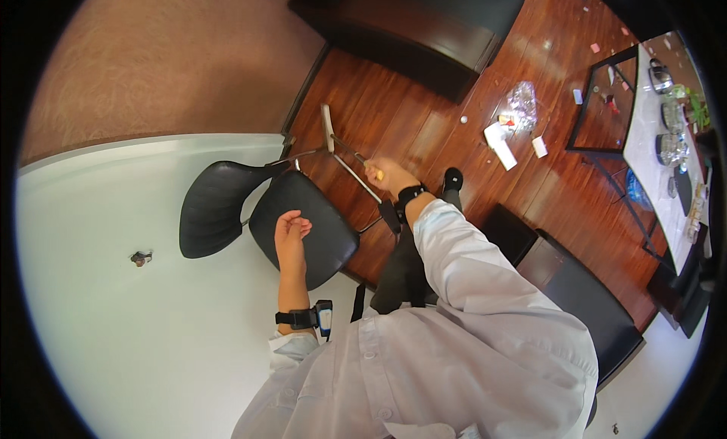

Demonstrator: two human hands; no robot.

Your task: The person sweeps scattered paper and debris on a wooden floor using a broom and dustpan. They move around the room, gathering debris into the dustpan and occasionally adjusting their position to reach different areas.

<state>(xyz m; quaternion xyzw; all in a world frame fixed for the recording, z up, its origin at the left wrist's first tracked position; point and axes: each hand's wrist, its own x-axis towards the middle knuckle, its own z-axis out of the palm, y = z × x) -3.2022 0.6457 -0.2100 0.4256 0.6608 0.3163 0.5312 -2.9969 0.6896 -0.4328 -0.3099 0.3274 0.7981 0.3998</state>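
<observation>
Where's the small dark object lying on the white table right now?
In the head view, the small dark object lies alone on the white table, on the person's left side, left of the black chair's backrest and well apart from the left hand.

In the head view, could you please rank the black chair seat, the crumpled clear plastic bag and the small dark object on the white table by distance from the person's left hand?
From the left hand:
1. Black chair seat, right beneath it.
2. Small dark object, to its left on the white table.
3. Crumpled clear plastic bag, far upper right on the wooden floor.

Right hand (388,176) on tool (356,157) — black chair (303,227) below
</observation>
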